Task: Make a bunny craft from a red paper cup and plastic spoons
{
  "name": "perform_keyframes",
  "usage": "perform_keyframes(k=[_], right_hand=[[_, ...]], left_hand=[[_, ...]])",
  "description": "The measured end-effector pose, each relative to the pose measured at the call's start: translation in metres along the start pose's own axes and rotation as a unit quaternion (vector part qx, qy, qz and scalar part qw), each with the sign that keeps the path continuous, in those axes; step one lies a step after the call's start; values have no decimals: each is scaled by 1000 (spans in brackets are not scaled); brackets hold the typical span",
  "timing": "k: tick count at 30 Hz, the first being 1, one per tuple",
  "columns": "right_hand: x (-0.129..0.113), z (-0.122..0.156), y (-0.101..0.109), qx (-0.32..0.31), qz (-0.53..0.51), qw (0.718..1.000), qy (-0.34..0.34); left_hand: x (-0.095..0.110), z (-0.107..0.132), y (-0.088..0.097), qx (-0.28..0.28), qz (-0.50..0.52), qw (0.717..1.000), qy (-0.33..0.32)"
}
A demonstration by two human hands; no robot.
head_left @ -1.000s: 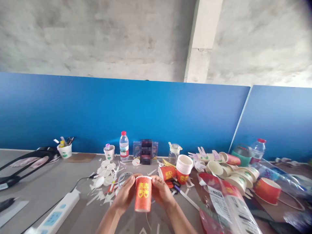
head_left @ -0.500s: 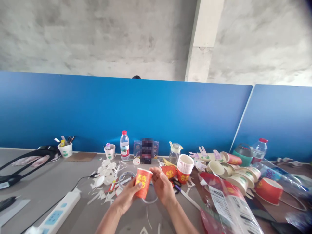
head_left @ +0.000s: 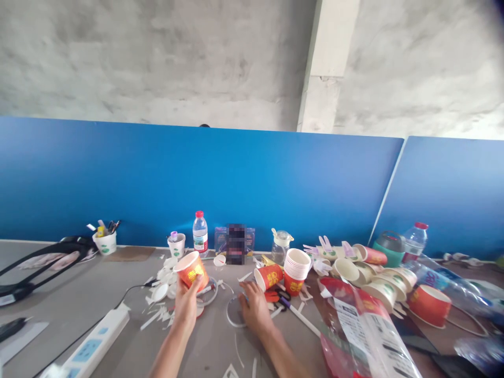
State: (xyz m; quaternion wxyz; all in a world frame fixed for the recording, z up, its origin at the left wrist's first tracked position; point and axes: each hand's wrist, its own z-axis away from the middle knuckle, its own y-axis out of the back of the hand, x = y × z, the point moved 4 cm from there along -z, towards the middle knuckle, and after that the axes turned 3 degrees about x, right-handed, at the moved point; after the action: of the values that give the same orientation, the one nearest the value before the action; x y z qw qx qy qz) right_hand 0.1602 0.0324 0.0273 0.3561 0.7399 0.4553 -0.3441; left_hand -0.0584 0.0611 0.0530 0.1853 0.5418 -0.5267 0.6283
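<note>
My left hand (head_left: 187, 302) is closed around a red paper cup (head_left: 191, 269) with yellow lettering, tilted above the table with its white rim up. Low over the table, my right hand (head_left: 254, 306) has its fingers apart and slightly bent, with nothing visible in them. Beside its thumb side lies a clear ring (head_left: 235, 313), perhaps a tape roll, partly covered by the hand. Another clear ring (head_left: 211, 295) rests behind the left hand. Just past my right fingers, a second red paper cup (head_left: 270, 276) lies on its side against a stack of paper cups (head_left: 296, 270).
White discs and paper scraps (head_left: 164, 283) litter the table behind my left hand. Scissors (head_left: 280, 295) and a purple-and-white strip (head_left: 301, 315) lie right. A water bottle (head_left: 200, 234) and glass jar (head_left: 281, 247) stand at the back. A plastic bag (head_left: 362, 331) and cut cups fill the right.
My left hand has carried the cup left and slightly up, away from my right hand. My right hand has left the cup's side and come down near the clear ring.
</note>
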Motion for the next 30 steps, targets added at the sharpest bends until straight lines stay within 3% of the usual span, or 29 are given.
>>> perform_keyframes(k=[2, 4, 6, 8, 14, 19, 24, 30], right_hand=[[-10, 8, -12, -101, 130, 985, 53], [-13, 16, -22, -188, 236, 951, 66], [-14, 21, -27, -236, 291, 926, 51], [-14, 22, -27, -244, 319, 915, 37], [-5, 13, -17, -155, 357, 920, 37], [12, 14, -18, -6, 303, 945, 119], [12, 22, -23, 7, 262, 946, 190], [9, 23, -13, 26, 225, 953, 201]], left_hand=[[-4, -7, 8, 20, -20, 1000, -14], [-5, -12, 16, 52, -64, 996, -40], [-4, -15, 20, 77, -101, 990, -67], [-1, -15, 22, 103, -118, 984, -83], [7, -12, 24, 167, -101, 977, -83], [9, -8, 23, 159, -99, 979, -85], [14, -4, 20, 158, -97, 979, -83], [20, -1, 20, 167, -120, 974, -97]])
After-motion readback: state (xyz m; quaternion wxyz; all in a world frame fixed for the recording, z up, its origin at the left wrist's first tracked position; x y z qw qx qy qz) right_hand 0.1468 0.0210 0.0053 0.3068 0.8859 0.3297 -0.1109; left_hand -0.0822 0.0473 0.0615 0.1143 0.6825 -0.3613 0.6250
